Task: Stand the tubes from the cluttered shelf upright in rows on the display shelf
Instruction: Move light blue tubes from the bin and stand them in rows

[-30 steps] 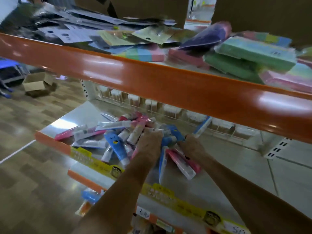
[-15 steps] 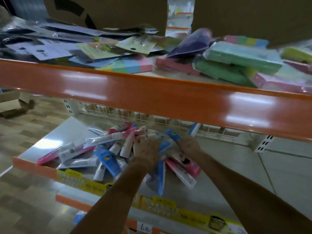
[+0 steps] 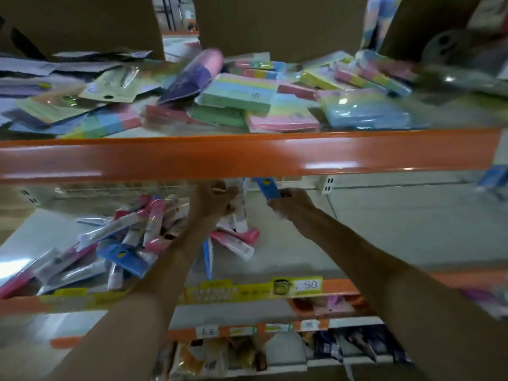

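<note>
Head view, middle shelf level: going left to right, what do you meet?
Pile of tubes → left hand, its grip closed on a pale tube → blue tube held upright in the right hand → bare shelf surface.

A heap of tubes (image 3: 129,240) lies on the left half of the middle shelf (image 3: 384,237), the tubes flat and crossing one another. The left hand (image 3: 211,204) is at the heap's right edge, near the back of the shelf. The right hand (image 3: 291,204) is just to its right, gripping one tube (image 3: 268,188) whose upper end passes behind the beam (image 3: 247,155) of the shelf above. On that upper shelf lie packets (image 3: 239,92) in a loose pile. Price labels (image 3: 253,291) line the middle shelf's front edge.
</note>
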Demonstrator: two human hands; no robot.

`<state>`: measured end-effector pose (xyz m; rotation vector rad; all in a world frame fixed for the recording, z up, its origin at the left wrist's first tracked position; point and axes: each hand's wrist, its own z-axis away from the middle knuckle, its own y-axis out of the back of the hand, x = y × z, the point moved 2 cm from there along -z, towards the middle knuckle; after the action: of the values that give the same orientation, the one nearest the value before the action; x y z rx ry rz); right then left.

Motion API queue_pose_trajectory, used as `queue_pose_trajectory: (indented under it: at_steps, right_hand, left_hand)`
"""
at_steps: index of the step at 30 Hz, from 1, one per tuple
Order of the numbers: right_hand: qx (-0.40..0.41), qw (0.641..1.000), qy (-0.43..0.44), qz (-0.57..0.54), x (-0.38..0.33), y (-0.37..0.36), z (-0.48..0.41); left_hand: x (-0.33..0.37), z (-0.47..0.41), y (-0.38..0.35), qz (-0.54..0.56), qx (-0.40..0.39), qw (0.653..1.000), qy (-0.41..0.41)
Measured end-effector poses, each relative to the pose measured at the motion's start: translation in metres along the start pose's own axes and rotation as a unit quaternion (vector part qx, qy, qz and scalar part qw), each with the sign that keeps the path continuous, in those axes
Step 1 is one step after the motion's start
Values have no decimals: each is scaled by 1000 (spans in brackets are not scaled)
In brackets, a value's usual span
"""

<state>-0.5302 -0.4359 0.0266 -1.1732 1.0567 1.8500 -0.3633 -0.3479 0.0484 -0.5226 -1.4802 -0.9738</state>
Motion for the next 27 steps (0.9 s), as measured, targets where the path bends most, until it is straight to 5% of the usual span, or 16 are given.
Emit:
queue_pose_trajectory:
  at_steps: [4,9,12,18,23,27]
  right_hand:
    - [20,999,-17,-36,25,46,34]
    - [59,977,-70,-195,66,105,72]
    - [97,965,-67,-236,86,149,87]
    - [131,973,-28,-190,120,235,126]
    - [210,970,-17,-122,131,309,158]
    - [245,964,1,-106,141,371,177]
  left_hand:
    - [8,30,-52,127,-60,986,93]
    - [3,62,-125,256,-188,910,266]
    - [13,80,-175,262,-227,892,291]
    - [51,131,-274,198,-247,921,226]
    - [74,162,-328,23,-245,969,-8]
    - [102,188,-364,24,-227,971,-67]
